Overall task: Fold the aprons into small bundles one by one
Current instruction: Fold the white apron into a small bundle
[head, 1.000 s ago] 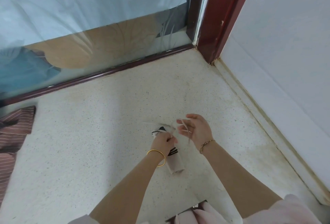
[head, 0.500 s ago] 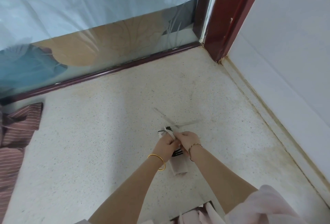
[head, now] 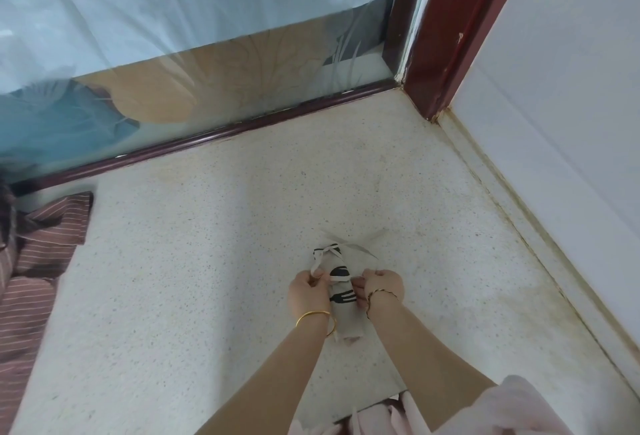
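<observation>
A soft, light beige rolled apron bundle with black cutlery print (head: pixel 341 299) is gripped mid-roll, its thin ties (head: pixel 332 251) pinched by closed left hand (head: pixel 306 290) and right hand (head: pixel 382 285).

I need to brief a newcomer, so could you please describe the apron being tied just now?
On the speckled floor before the glass door, both hands pinch ties around a small beige rolled apron. Unlike the striped maroon cloth lying left, it bears black cutlery prints.
</observation>
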Action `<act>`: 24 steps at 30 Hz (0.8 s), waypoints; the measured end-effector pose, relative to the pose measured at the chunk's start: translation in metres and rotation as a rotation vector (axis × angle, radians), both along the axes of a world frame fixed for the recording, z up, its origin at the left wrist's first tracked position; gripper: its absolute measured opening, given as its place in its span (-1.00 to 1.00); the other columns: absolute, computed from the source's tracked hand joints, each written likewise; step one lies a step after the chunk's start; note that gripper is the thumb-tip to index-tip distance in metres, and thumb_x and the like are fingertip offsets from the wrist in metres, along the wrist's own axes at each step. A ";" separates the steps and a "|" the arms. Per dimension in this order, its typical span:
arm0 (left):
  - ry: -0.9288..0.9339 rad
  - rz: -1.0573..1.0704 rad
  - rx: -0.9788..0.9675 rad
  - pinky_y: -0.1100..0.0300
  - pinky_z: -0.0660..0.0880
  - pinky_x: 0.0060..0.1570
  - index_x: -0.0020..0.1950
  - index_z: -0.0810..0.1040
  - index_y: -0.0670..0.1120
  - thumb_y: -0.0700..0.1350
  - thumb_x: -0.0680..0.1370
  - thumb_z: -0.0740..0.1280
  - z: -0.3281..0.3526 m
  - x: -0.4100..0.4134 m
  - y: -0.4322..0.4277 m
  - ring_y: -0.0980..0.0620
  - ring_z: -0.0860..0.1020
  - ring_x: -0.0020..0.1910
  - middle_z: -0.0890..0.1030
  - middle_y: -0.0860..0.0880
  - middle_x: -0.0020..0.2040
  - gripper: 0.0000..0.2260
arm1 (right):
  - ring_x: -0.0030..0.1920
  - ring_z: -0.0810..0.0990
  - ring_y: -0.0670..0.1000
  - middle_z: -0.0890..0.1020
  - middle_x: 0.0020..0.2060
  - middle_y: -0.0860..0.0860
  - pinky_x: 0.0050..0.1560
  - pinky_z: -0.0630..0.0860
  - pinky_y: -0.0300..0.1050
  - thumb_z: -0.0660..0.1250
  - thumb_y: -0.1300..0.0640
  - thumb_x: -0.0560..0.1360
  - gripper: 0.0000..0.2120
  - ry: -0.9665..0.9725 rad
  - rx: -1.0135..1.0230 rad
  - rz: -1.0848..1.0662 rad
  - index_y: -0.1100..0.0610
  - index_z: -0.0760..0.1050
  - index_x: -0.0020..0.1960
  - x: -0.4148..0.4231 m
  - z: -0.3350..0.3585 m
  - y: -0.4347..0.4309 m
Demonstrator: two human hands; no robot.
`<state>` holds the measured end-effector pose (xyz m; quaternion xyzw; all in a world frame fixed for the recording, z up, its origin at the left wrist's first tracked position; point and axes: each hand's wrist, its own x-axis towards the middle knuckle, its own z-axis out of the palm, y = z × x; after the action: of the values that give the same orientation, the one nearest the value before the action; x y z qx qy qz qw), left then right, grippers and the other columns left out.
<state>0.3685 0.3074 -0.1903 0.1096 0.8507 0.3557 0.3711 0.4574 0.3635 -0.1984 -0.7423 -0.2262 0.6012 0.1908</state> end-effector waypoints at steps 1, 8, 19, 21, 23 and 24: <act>-0.039 0.028 -0.018 0.15 0.41 -0.21 -0.24 0.44 -0.13 -0.17 0.50 0.36 0.002 -0.001 0.002 -0.07 0.48 -0.23 0.53 -0.12 -0.22 -0.84 | -0.29 0.65 0.14 0.66 -0.34 0.14 -0.16 0.61 0.09 0.20 0.19 0.55 -0.84 0.008 -0.018 -0.032 0.28 0.47 -0.09 -0.001 -0.009 -0.001; -0.500 0.374 0.270 0.02 0.57 -0.08 -0.16 0.43 -0.20 -0.31 0.54 0.30 0.018 0.000 0.012 -0.13 0.56 -0.16 0.56 -0.20 -0.15 -0.89 | -0.27 0.55 0.10 0.59 -0.30 0.11 -0.19 0.49 -0.10 0.26 0.24 0.54 -0.85 0.106 0.061 -0.303 0.31 0.51 -0.15 -0.011 0.013 0.002; 0.098 -0.847 0.520 0.27 0.50 0.06 -0.11 0.59 -0.22 -0.29 0.45 0.42 0.078 -0.060 0.029 0.11 0.61 -0.04 0.67 0.05 -0.08 -0.94 | -0.13 0.62 0.04 0.69 -0.23 0.05 -0.03 0.54 -0.06 0.31 0.22 0.52 -0.92 0.394 0.442 0.364 0.18 0.57 -0.11 0.020 0.081 0.054; 0.169 -0.996 0.306 0.25 0.47 0.04 -0.16 0.54 -0.13 -0.21 0.47 0.41 0.060 -0.059 0.021 0.06 0.58 -0.03 0.65 0.00 -0.07 -0.94 | -0.09 0.63 0.07 0.69 -0.18 0.09 -0.03 0.58 -0.08 0.34 0.23 0.51 -0.92 0.291 0.356 0.514 0.22 0.60 -0.09 0.023 0.059 0.041; 0.161 -1.047 0.145 0.17 0.48 0.02 -0.25 0.41 0.03 -0.13 0.48 0.40 0.043 -0.051 0.013 -0.02 0.58 -0.03 0.64 -0.05 -0.08 -0.80 | -0.12 0.62 0.09 0.67 -0.15 0.14 -0.06 0.61 -0.11 0.35 0.24 0.50 -0.90 0.242 0.282 0.551 0.27 0.60 -0.06 0.025 0.041 0.028; 0.148 -1.031 0.105 0.13 0.49 0.02 -0.27 0.37 0.08 -0.10 0.48 0.39 0.037 -0.048 0.010 -0.02 0.58 -0.04 0.64 -0.04 -0.10 -0.77 | -0.17 0.62 0.08 0.65 -0.16 0.15 -0.09 0.62 -0.14 0.34 0.25 0.51 -0.90 0.246 0.252 0.531 0.28 0.60 -0.07 0.025 0.036 0.023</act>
<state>0.3206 0.3178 -0.1536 0.5573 0.6915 0.1603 0.4308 0.4821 0.3865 -0.1622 -0.5493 -0.4601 0.6825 0.1438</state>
